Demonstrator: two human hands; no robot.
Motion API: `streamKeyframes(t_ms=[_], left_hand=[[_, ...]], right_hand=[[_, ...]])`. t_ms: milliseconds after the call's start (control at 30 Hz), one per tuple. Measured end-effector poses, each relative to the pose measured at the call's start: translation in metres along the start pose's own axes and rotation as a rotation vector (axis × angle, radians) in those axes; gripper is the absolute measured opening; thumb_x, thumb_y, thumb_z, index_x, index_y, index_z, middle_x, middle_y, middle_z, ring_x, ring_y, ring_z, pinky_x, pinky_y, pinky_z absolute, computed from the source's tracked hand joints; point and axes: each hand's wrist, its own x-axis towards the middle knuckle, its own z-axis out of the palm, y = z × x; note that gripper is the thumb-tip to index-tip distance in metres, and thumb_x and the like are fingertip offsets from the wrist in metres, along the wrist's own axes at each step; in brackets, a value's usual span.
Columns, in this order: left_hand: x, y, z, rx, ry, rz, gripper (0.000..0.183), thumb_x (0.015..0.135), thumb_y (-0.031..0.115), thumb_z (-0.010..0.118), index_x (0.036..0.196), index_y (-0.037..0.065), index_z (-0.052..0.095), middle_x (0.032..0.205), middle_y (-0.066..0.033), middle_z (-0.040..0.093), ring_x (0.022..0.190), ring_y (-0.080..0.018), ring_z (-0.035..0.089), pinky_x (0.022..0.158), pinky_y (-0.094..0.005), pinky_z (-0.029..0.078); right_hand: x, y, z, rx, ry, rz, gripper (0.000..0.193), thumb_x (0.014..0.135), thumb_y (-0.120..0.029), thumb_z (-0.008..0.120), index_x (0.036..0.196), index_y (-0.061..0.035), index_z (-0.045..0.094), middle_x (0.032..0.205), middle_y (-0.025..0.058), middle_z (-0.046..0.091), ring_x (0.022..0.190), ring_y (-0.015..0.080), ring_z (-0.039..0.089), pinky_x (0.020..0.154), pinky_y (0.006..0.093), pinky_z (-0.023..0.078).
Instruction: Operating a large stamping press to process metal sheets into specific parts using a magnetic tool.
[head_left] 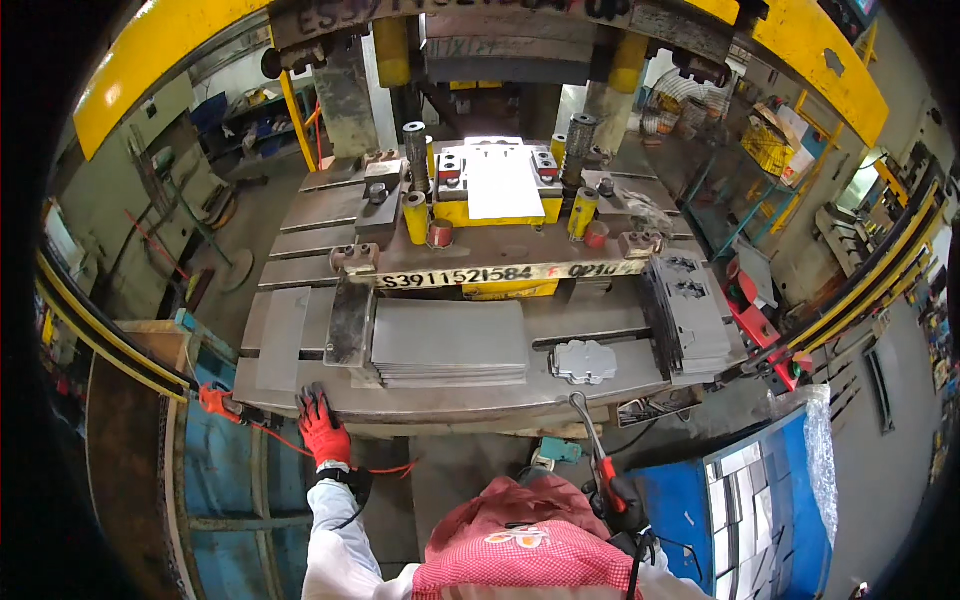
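Observation:
My left hand [325,434], in a red glove with dark fingertips, lies at the table's front edge with its fingers stretched out. Just beyond its fingertips is a long flat grey metal strip [283,338]. My right hand [624,504], in a dark glove, is closed round the red handle of long metal tongs [590,428]. Their tip points up toward the table edge, just below a small pile of cut-out metal pieces [584,361]. A neat stack of grey sheet blanks [450,340] lies between the hands. Further back, a bright flat sheet [503,182] rests on the yellow-based die [455,212].
The upper die [508,45] hangs raised over the press bed. Guide posts [415,155] flank the lower die. Punched plates [686,315] are stacked at the table's right. A blue bin [680,515] holding metal pieces stands at lower right, a blue-framed rack [215,450] at lower left.

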Motion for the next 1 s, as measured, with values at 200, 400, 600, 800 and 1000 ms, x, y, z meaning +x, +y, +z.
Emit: streamKeyframes(t_ms=[200,400,600,800,1000], left_hand=[[0.0,-0.003,0.001,0.02,0.017,-0.007,0.069,0.069,0.01,0.058,0.132,0.016,0.029,0.139,-0.0103,0.023,0.129,-0.03,0.017,0.101,-0.0448,0.021],[0.001,0.0,-0.001,0.019,0.003,-0.014,0.068,0.069,0.011,0.057,0.132,0.016,0.029,0.137,-0.0099,0.026,0.129,-0.0294,0.019,0.101,-0.0438,0.021],[0.002,-0.008,0.009,0.054,0.036,-0.002,0.069,0.069,0.012,0.056,0.132,0.017,0.028,0.136,-0.0098,0.027,0.129,-0.0294,0.019,0.1,-0.043,0.022],[0.003,-0.005,0.007,0.061,0.006,0.002,0.07,0.069,0.012,0.057,0.132,0.016,0.028,0.138,-0.0104,0.024,0.129,-0.0305,0.017,0.1,-0.0422,0.022],[0.001,-0.012,0.012,0.062,0.0,0.001,0.07,0.069,0.011,0.056,0.133,0.016,0.027,0.139,-0.0101,0.022,0.129,-0.0306,0.016,0.101,-0.042,0.021]], right_hand=[[0.006,-0.006,0.001,-0.035,-0.026,-0.012,0.055,0.078,-0.039,0.051,0.119,-0.0024,0.042,0.085,0.0136,0.058,0.049,0.0115,0.048,0.041,0.0216,0.037],[0.012,-0.001,0.0,-0.011,-0.043,-0.042,0.055,0.079,-0.038,0.051,0.119,-0.0013,0.042,0.085,0.0147,0.058,0.047,0.0123,0.047,0.041,0.0223,0.037],[0.009,-0.001,0.0,-0.012,-0.147,-0.033,0.056,0.079,-0.036,0.05,0.122,-0.0004,0.04,0.086,0.0159,0.058,0.048,0.014,0.048,0.042,0.0235,0.038],[-0.002,-0.004,0.015,-0.001,-0.1,-0.045,0.058,0.079,-0.035,0.051,0.123,0.0002,0.037,0.086,0.0159,0.058,0.049,0.0146,0.049,0.042,0.0236,0.038],[-0.002,-0.005,0.016,-0.002,-0.151,-0.022,0.059,0.078,-0.035,0.052,0.123,0.0,0.037,0.086,0.0146,0.058,0.05,0.0137,0.049,0.043,0.0231,0.039]])
